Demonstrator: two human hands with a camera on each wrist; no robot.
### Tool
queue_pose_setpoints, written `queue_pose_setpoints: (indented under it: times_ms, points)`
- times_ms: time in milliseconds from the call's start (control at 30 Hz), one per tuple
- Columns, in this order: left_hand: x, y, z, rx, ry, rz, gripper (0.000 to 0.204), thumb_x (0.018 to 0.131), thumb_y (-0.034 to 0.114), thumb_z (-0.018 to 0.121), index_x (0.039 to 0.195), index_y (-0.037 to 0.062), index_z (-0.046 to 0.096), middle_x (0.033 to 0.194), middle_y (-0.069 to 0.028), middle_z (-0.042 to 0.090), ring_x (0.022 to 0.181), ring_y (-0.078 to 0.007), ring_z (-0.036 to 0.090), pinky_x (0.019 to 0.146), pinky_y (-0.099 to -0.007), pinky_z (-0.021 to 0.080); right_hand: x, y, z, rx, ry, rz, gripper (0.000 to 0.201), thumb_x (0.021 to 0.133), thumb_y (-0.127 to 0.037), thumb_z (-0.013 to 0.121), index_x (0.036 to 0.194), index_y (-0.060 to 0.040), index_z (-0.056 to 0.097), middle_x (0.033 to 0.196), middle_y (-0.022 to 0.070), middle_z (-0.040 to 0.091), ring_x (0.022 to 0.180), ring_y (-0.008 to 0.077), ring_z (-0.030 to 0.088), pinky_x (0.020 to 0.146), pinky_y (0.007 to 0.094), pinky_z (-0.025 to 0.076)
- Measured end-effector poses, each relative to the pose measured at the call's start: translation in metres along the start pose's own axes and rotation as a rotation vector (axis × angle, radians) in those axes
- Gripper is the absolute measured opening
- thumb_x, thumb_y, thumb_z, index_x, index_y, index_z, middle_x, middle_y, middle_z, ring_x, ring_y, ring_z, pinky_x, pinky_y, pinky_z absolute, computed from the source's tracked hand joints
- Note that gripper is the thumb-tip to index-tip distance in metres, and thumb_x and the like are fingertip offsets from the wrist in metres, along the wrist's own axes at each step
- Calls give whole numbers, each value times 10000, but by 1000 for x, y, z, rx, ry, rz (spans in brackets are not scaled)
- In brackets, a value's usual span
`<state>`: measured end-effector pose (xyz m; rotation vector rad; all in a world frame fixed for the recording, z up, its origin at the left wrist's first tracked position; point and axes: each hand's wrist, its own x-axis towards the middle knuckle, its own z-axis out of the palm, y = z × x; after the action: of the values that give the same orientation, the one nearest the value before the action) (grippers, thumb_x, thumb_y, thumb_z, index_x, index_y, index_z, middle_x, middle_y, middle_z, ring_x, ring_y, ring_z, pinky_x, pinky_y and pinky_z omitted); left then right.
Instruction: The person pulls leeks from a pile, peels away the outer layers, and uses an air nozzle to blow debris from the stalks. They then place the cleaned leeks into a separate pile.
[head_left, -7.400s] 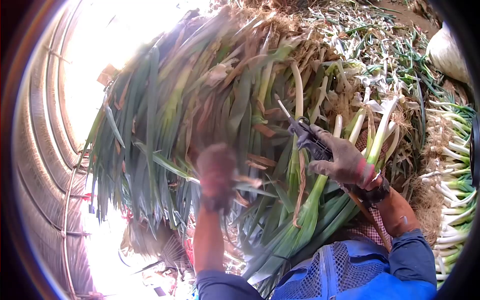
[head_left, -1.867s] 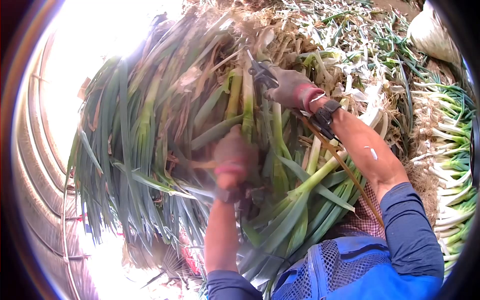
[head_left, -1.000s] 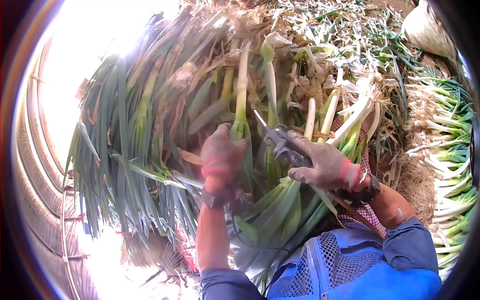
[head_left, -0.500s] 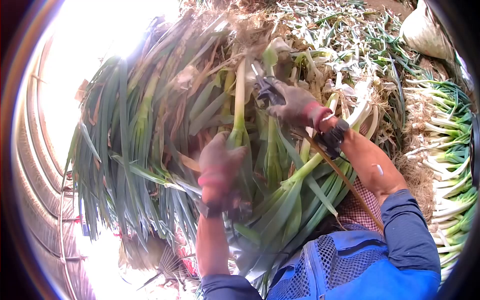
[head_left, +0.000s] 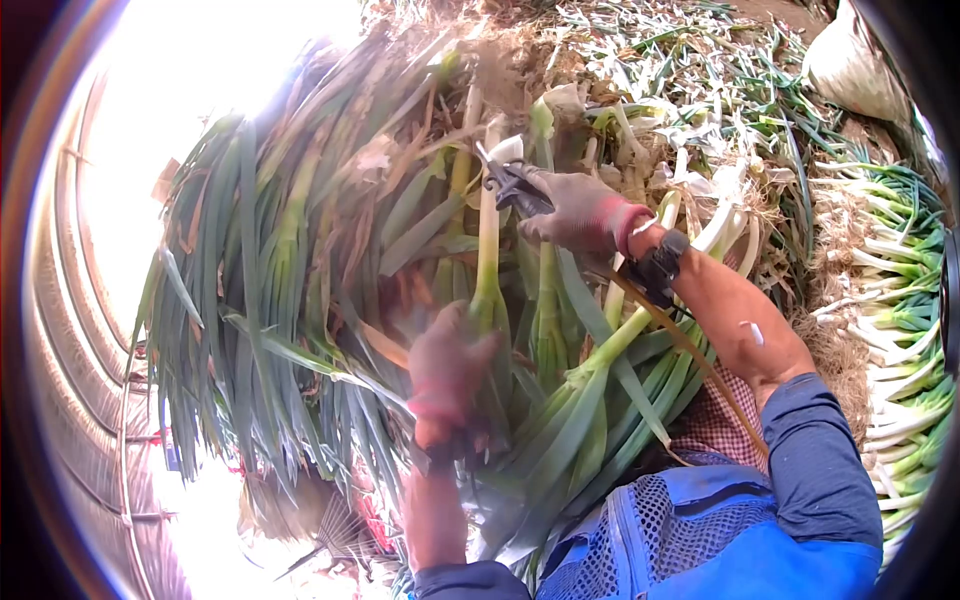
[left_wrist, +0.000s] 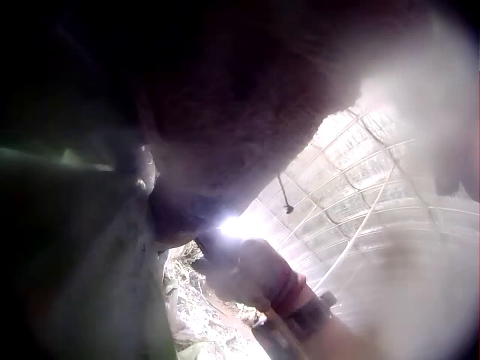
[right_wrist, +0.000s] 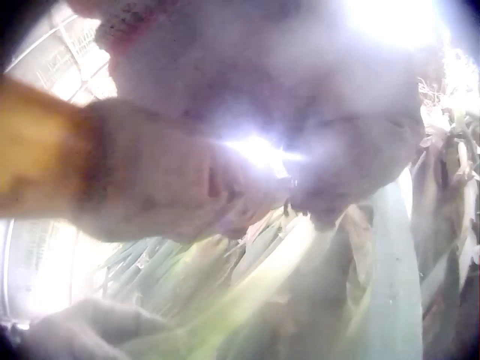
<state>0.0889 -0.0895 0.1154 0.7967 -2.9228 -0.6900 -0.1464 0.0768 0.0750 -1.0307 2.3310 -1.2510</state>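
Observation:
In the head view my gloved left hand [head_left: 450, 370], blurred, grips a long green onion [head_left: 487, 245] around its leaves, below the pale stem, which stands nearly upright. My gloved right hand [head_left: 585, 212] holds a black air blow gun [head_left: 518, 190], its thin metal nozzle overlapping the upper stem. A tan hose [head_left: 690, 350] runs from the gun down past the forearm. A white scrap of skin [head_left: 508, 150] shows by the nozzle. The right wrist view has the pale stem [right_wrist: 262, 285] below the right glove [right_wrist: 157, 165]. Dark glove fabric fills much of the left wrist view.
A big heap of leafy green onions [head_left: 260, 240] lies left and ahead. More onions [head_left: 610, 350] lie across the lap. Cleaned onions [head_left: 905, 390] line the right side. Peeled scraps [head_left: 690, 70] cover the ground ahead, with a pale sack [head_left: 855, 65] beyond. A ribbed plastic wall [head_left: 90, 440] curves at left.
Over the last second my right hand has risen with the air blow gun and shifted left to the upper stem. My left hand has lowered a little while gripping the green onion.

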Motion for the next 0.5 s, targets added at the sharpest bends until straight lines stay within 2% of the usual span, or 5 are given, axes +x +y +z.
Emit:
queue_pose_setpoints:
  times_ms: [200,267,333,400,500]
  points:
    - [-31,4,6,-76,-12,-32,568,873,177,876,1387,-5,717,1130,-151,834,1012,-218,811,945,-351,620,34,7,-16,-192,-38,95,782,941,-232,675,1682,-122,450,1193,247,771,1090,384,759,1022,464,578]
    - [-36,10,2,-110,2,-25,560,872,171,872,1383,-1,722,1121,-149,835,1008,-218,812,940,-351,621,30,16,-44,-321,-8,170,560,951,-202,634,1487,-53,569,1089,240,780,960,408,769,923,517,611]
    - [-41,11,3,-144,11,-22,551,872,165,868,1379,3,726,1113,-146,837,1004,-218,814,936,-352,622,46,75,-75,-186,306,374,365,1037,-188,571,1373,-45,575,861,150,706,722,259,711,642,442,590]
    - [-41,11,6,-194,45,-9,515,878,154,860,1354,-3,738,1092,-129,840,983,-193,804,920,-342,623,14,98,-124,-98,479,485,513,1104,-241,591,1572,-46,508,914,93,698,684,167,642,587,349,525]
    - [-15,7,24,-210,57,44,484,886,139,851,1332,-17,747,1076,-111,840,957,-154,785,895,-319,621,-44,88,-139,62,202,292,501,1123,-157,552,1604,-26,511,1033,74,676,699,110,536,647,254,505]
